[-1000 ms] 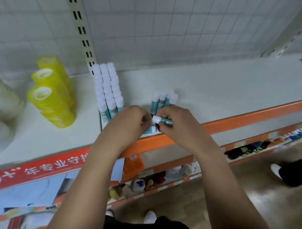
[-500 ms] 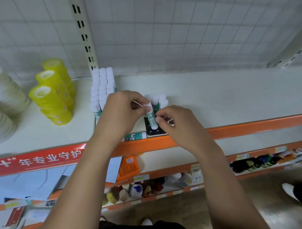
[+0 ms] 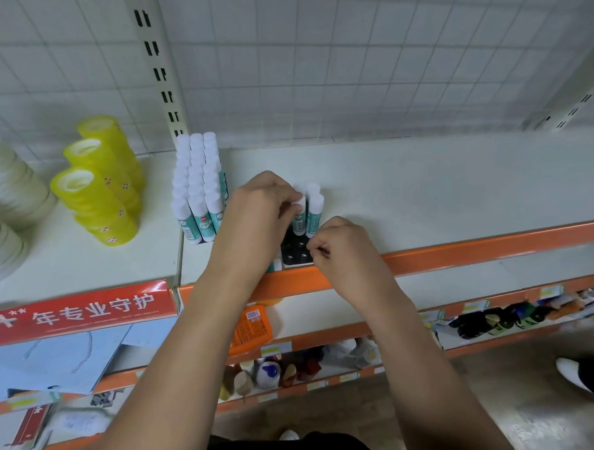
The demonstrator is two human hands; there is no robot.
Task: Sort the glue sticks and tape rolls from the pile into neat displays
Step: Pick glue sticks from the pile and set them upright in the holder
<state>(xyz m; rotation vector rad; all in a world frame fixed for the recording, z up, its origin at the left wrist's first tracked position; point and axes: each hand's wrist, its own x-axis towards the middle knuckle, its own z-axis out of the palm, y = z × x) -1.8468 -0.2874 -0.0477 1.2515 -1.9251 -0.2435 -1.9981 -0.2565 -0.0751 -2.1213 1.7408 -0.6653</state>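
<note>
left hand [image 3: 255, 216]: grip clamped on the white cap of a glue stick [image 3: 300, 219], thumb and fingertips pinching the top; the stick stands upright in the black holder tray [image 3: 296, 253]

right hand [image 3: 345, 250]: fingers curled tight at the tray's front right corner, touching or just beside its edge; can't tell if that grip holds anything or is just closed

tray sits at the front of the shelf [image 3: 425, 182], against the orange lip [image 3: 473, 244]. Its front rows of holes are open; a second stick [image 3: 314, 213] stands just right of the held one, and more white caps show behind, partly hidden by the left hand

left of the tray, near but apart: a packed block of glue sticks [image 3: 197, 187], three across, running back to the slotted upright [image 3: 159, 72], all white caps up

further left: three stacks of yellow tape rolls [image 3: 98, 184] in a line front to back, leaning on each other. Pale tape rolls [image 3: 14, 184] are stacked at the far left edge, cut off by the frame

red banner [image 3: 73, 313] with white characters on the shelf front below the tapes
</note>
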